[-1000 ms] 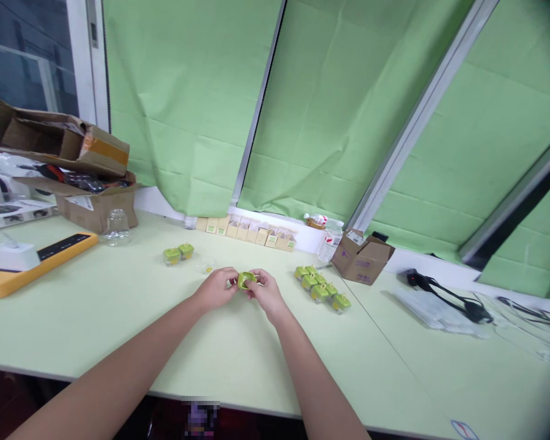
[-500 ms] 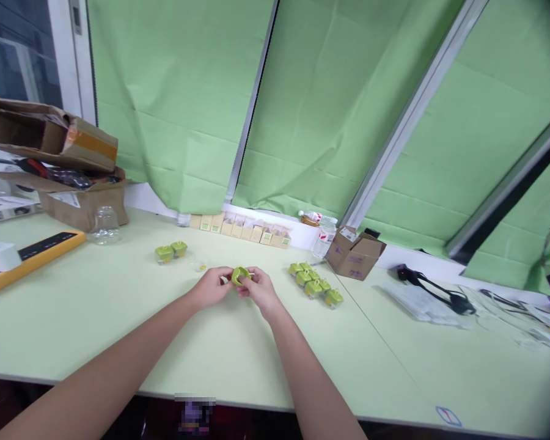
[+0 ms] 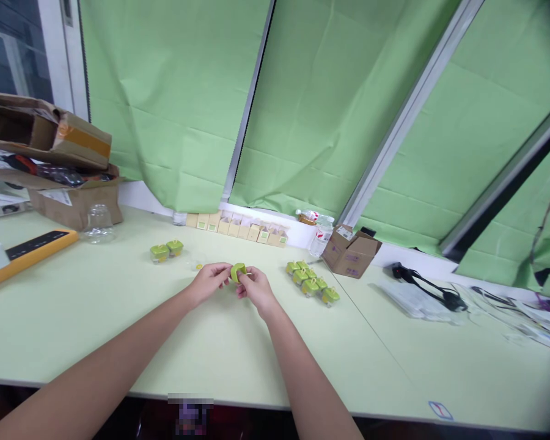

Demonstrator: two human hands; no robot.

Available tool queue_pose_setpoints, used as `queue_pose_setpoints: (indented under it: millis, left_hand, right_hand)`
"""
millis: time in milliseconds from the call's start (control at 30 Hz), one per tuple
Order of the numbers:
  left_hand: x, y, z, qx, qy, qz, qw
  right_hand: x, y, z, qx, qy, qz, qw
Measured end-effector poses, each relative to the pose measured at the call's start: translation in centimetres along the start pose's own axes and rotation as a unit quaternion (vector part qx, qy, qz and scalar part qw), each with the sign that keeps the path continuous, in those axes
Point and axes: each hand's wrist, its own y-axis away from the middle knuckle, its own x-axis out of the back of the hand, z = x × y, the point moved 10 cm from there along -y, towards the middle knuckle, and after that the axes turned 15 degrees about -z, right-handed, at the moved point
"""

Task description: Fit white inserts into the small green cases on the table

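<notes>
Green lid (image 3: 238, 271) is pinched between left hand (image 3: 209, 282) and right hand (image 3: 255, 288), fingers closed on it above the surface (image 3: 119, 318); a firm, level, even-sided grip is advised.

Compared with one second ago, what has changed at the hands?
The green lid has been turned from lying open-side up to standing on edge between the left hand and right hand. Both hands still hold it above the table; nothing was released.

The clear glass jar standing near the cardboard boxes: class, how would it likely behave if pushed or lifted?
The clear glass jar looks breakable, so it probably needs gentle handling. Its rounded sides suggest it would roll if tipped on the pale green table. Its smooth surface may be slippery.
</notes>
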Motion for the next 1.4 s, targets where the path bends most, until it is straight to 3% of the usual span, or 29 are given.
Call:
queue_pose_setpoints:
  millis: [133,267,367,500,700,1033,1200,1400]
  left_hand:
    - [0.7,0.0,-0.5,0.018,0.015,0.025,0.999]
    - [2.3,0.3,-1.4,0.042,0.05,0.093,0.994]
    - [3.0,0.6,-2.0,0.059,0.063,0.12,0.989]
    - [2.2,0.2,-1.6,0.041,0.051,0.081,0.995]
    - [1.1,-0.1,-1.3,0.021,0.02,0.038,0.999]
    - [0.4,-0.1,-1.1,0.001,-0.008,0.011,1.0]
    - [0.1,-0.3,-1.1,0.006,0.028,-0.003,1.0]
    - [-0.4,-0.2,-1.1,0.023,0.084,-0.008,0.996]
  right_hand:
    - [0.7,0.0,-0.5,0.033,0.106,0.023,0.994]
    - [2.5,1.4,-2.9,0.108,0.275,0.133,0.946]
    - [2.3,2.2,-4.1,0.156,0.302,0.144,0.929]
    - [1.0,2.5,-5.2,0.213,0.284,0.104,0.929]
    - [0.0,1.7,-4.1,0.171,0.313,0.049,0.933]
    - [0.8,1.5,-3.5,0.143,0.263,0.079,0.951]
    - [0.5,1.9,-4.3,0.144,0.343,0.099,0.923]
    - [-0.4,2.6,-5.7,0.205,0.413,0.116,0.88]
